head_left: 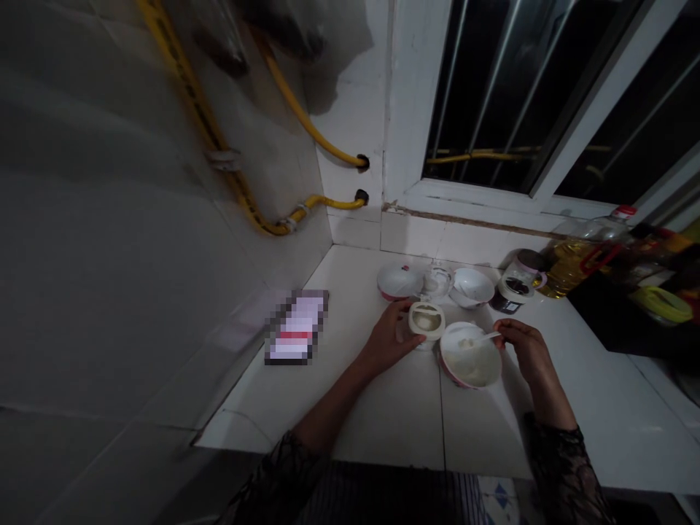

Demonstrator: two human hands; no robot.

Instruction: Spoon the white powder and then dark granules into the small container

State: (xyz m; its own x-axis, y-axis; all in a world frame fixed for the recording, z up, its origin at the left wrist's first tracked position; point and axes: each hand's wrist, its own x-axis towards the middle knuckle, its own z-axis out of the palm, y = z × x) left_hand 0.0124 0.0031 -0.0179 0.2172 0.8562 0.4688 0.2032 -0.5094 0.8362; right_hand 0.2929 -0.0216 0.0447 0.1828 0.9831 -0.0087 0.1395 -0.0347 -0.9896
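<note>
My left hand (391,339) is wrapped round a small white jar (427,337) with a wide open mouth, standing on the white tiled counter. Just right of it rests a white bowl (471,368) with a reddish patterned outside and pale contents. Between its fingers my right hand (522,346) pinches the handle of a white spoon (488,336), whose tip reaches over the bowl with a bit of pale stuff at its end. Dim light hides what exactly is in the jar and the bowl.
Behind stand two more bowls, one (401,281) left and another (472,287) right, with a clear container (437,281) between them. A lidded jar (511,295), an oil bottle (574,259) and a black box (607,313) are at right. A phone (298,328) lies left, by the wall.
</note>
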